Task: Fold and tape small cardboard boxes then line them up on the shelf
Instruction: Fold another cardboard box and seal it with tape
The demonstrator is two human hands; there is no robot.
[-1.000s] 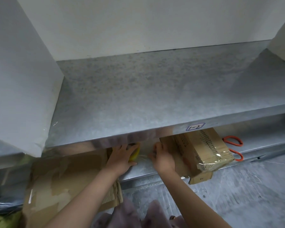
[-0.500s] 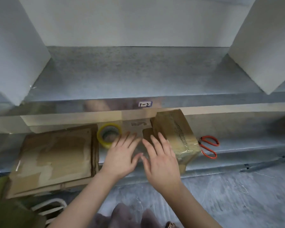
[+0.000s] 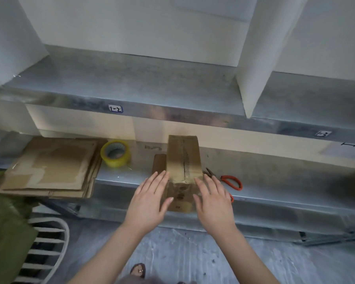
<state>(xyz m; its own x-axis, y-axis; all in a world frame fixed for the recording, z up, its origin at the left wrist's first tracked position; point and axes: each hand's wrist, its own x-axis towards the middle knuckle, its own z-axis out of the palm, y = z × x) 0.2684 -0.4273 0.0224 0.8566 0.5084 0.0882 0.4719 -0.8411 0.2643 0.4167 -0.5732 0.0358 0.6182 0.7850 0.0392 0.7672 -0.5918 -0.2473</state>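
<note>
A small taped cardboard box stands on the lower metal shelf, its near end at the shelf's front edge. My left hand lies flat against the box's left side with straight fingers. On the other side, my right hand lies flat against the right side, fingers straight too. A roll of yellowish clear tape sits to the left of the box. Further left lies a stack of flat cardboard blanks. Red-handled scissors rest right of the box, partly behind my right hand.
The upper metal shelf carries a label and white upright dividers. A small brown cardboard piece lies left of the box. A white chair back and green cloth are at lower left. Grey floor is below.
The view has shifted down and left to the lower shelf. My hands left the tape roll, moved right, and now flank the box. The box now sits straighter.
</note>
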